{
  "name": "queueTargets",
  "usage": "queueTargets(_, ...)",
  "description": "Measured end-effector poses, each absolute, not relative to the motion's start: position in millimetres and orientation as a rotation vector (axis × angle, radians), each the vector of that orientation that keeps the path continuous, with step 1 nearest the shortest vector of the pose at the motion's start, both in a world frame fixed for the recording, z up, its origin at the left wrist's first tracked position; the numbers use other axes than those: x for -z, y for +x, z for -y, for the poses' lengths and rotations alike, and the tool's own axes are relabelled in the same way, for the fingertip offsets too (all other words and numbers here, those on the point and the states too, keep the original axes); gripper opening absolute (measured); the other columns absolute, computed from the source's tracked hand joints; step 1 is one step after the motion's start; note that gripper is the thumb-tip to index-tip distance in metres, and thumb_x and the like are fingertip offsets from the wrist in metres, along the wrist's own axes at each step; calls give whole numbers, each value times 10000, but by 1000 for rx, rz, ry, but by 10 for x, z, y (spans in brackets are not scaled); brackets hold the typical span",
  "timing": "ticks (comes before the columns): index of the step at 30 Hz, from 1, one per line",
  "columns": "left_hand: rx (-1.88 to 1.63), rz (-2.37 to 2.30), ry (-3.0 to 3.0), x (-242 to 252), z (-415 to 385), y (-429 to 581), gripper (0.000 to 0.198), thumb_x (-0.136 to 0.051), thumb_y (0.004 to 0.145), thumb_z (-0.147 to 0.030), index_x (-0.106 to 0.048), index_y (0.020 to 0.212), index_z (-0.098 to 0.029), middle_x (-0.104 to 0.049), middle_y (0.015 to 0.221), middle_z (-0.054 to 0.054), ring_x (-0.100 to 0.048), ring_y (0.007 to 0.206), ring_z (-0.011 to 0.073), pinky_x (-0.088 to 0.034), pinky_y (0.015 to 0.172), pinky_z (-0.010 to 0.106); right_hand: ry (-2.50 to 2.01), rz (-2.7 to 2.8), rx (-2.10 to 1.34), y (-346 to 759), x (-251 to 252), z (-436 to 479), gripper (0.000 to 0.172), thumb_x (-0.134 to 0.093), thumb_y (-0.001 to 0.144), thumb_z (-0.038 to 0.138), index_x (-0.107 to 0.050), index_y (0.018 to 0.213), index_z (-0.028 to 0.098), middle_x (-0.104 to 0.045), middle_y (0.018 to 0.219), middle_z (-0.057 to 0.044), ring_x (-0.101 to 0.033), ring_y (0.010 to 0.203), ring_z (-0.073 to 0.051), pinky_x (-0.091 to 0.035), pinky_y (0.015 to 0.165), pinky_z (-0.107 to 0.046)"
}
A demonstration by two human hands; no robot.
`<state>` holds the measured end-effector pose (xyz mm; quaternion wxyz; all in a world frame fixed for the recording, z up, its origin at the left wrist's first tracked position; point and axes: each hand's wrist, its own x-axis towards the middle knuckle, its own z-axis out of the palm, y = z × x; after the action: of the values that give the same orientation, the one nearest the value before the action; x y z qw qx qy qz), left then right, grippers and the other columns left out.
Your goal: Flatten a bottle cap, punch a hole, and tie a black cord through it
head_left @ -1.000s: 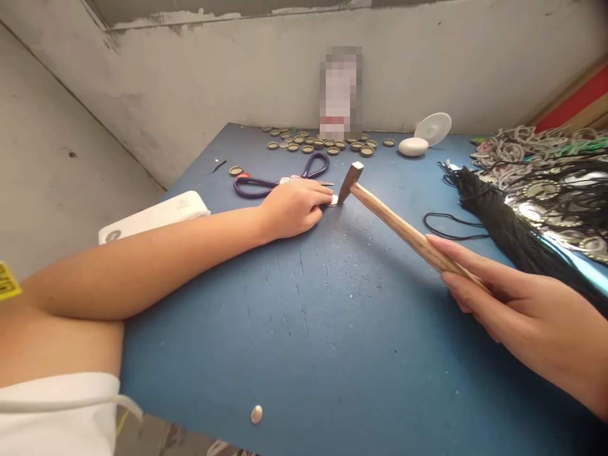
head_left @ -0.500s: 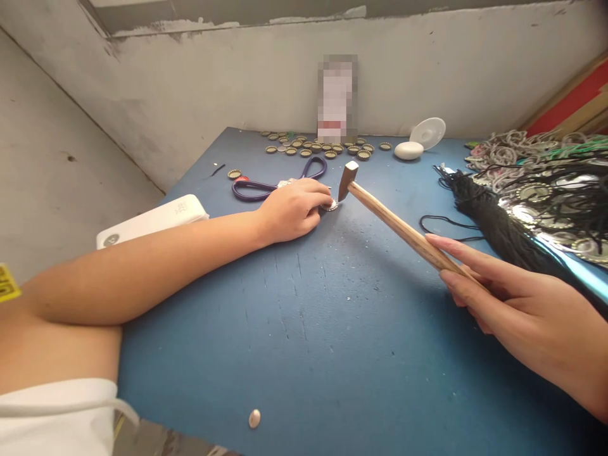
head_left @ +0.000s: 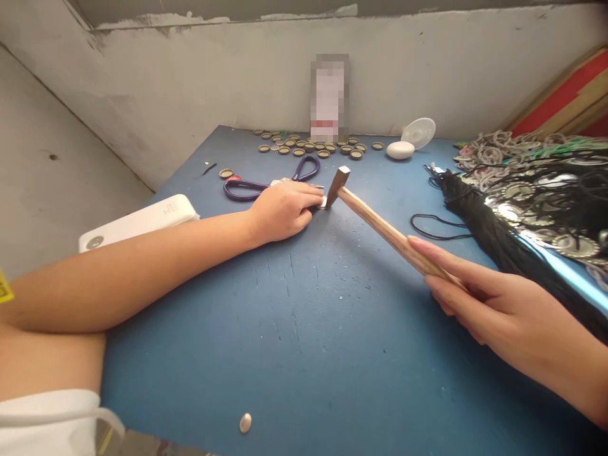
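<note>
My right hand (head_left: 494, 310) is closed around the wooden handle of a hammer (head_left: 380, 221). The hammer's thin end points down at the rim of a bottle cap (head_left: 323, 203); whether it touches the cap I cannot tell. My left hand (head_left: 286, 211) rests on the table with its fingertips holding that cap, which they partly cover. Just behind the left hand lie scissors with dark purple handles (head_left: 244, 192), their blades mostly hidden by the fingers. A loose bottle cap (head_left: 227, 173) and a small red piece lie beside them.
Several bottle caps (head_left: 323, 154) lie along the back of the blue table (head_left: 285, 354). A white oval container (head_left: 400, 150) with its lid stands back right. Black tassels (head_left: 468, 209) and cords heap at right. A white device (head_left: 137, 221) lies at left, a small bead-like piece (head_left: 246, 422) at front.
The hammer head has come down slightly, closer to the bottle cap, and now hides part of it. My left hand stays at the cap. The whole view has shifted a little.
</note>
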<state>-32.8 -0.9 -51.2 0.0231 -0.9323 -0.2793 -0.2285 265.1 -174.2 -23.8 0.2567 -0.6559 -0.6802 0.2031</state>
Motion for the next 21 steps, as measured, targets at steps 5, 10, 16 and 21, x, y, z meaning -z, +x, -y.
queueTargets(5,680,864,-2880,505,8,-331,408,-507,829,-90,-792,1091,-220,-790,1183,36,-736,1145,233,-587,1023,376,-1710,1755,-462,2587,213,1782,538,-575,837,488,-757,1295,270,-802,831,-28,-756,715,-247,-653,743,-403)
queueTargets(10,685,876,-2898,507,10,-331,418,-500,835,-84,-789,1114,-202,-783,1204,43,-720,1183,235,-572,1055,372,-1766,1681,-426,2557,186,1805,575,-599,818,461,-725,1346,272,-780,800,-12,-636,530,-201,-570,519,-359)
queueTargets(16,670,857,-2901,495,31,-322,398,-512,824,-68,-780,1100,-169,-769,1216,87,-709,1182,254,-565,1057,403,-1894,1761,-603,2508,124,1689,716,-528,760,569,-746,1313,170,-678,602,-22,-469,374,-182,-418,356,-359)
queueTargets(21,648,920,-2852,487,42,-328,385,-521,851,-92,-768,1141,-143,-746,1195,135,-691,1179,282,-574,1025,443,-1837,1715,-653,2596,190,1699,683,-579,772,598,-738,1319,222,-601,547,34,-469,395,-164,-407,369,-330)
